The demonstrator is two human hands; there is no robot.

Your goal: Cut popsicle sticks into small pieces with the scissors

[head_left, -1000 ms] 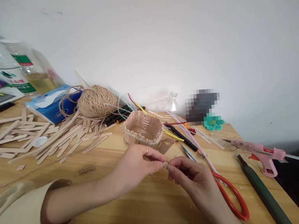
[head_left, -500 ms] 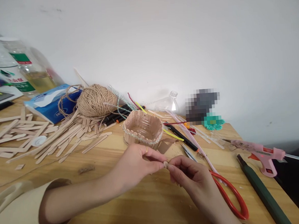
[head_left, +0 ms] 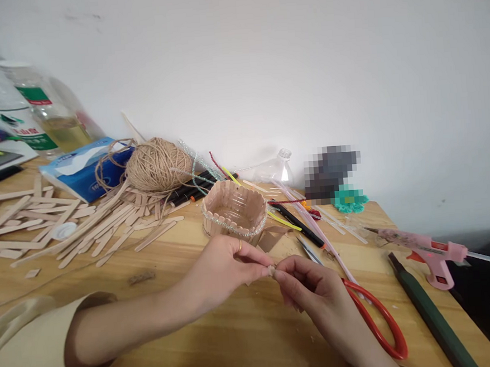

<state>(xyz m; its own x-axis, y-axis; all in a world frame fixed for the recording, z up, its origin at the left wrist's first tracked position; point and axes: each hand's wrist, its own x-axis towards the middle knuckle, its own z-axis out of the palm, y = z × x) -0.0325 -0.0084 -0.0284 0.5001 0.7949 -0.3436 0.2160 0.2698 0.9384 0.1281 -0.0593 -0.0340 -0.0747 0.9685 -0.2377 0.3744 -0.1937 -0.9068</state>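
Just in front of the basket, my left hand [head_left: 234, 265] pinches a small pale tan piece [head_left: 272, 270] between thumb and fingertips. My right hand [head_left: 313, 290] meets it from the other side, its thumb and index finger closed on the same piece. Most of the piece is hidden, so its kind is unclear. Behind the hands stands a small round basket [head_left: 216, 222] of cut craft sticks with a silvery sparkly pipe cleaner around its front. Red-handled scissors [head_left: 389, 330] lie partly under my right hand and wrist, blades pointing away.
Loose craft sticks [head_left: 114, 232], a ball of twine [head_left: 157, 164] and a blue tissue pack [head_left: 88, 172] cover the left. At right lie a pink glue gun [head_left: 430, 249], a dark green tool [head_left: 430, 310] and a teal flower [head_left: 350, 198]. The table's right edge runs beyond them.
Both hands stay in almost the same place. Their fingertips shift very slightly around the small pale piece.
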